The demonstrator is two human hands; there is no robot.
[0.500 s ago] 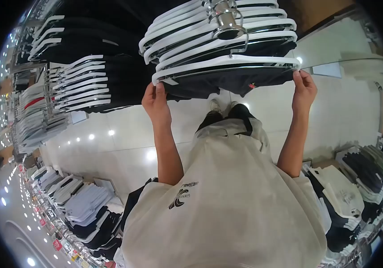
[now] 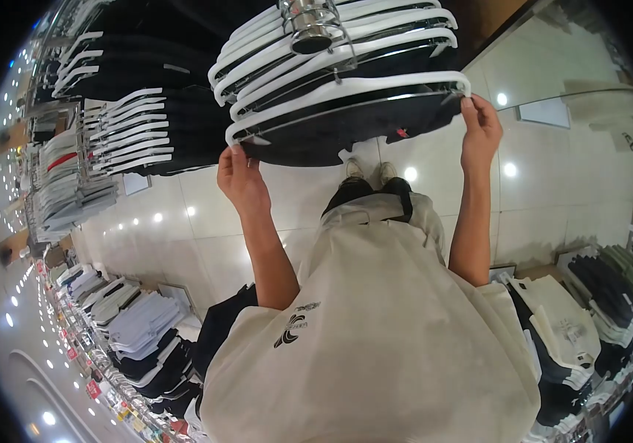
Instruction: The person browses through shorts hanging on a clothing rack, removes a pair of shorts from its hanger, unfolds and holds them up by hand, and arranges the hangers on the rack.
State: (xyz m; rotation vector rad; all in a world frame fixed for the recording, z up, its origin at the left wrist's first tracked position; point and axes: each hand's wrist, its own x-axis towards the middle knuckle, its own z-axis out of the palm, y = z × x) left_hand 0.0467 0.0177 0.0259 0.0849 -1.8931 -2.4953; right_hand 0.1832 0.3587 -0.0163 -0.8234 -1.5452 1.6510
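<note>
The front white hanger (image 2: pixel 353 90) hangs by its hook from the rack, slightly tilted, with a black garment (image 2: pixel 331 133) on it that has a small red mark. At its left end my left hand (image 2: pixel 244 177) pinches the hanger and garment edge between thumb and fingers. My right hand (image 2: pixel 481 127) pinches the opposite end, a little higher. Behind it, several more white hangers (image 2: pixel 397 37) with dark garments hang close together under a chrome rack end (image 2: pixel 310 33).
More dark garments on white hangers (image 2: pixel 135 133) hang at the left, beside grey clothes (image 2: pixel 76 196). Folded or hanging clothes (image 2: pixel 143 325) line the lower left, others (image 2: pixel 560 317) the lower right. Glossy floor tiles (image 2: pixel 552 210) lie below.
Both hands and the front hanger have shifted left in view. The hanger's right end now sits higher relative to its left end, and the rack end also appears further left.
</note>
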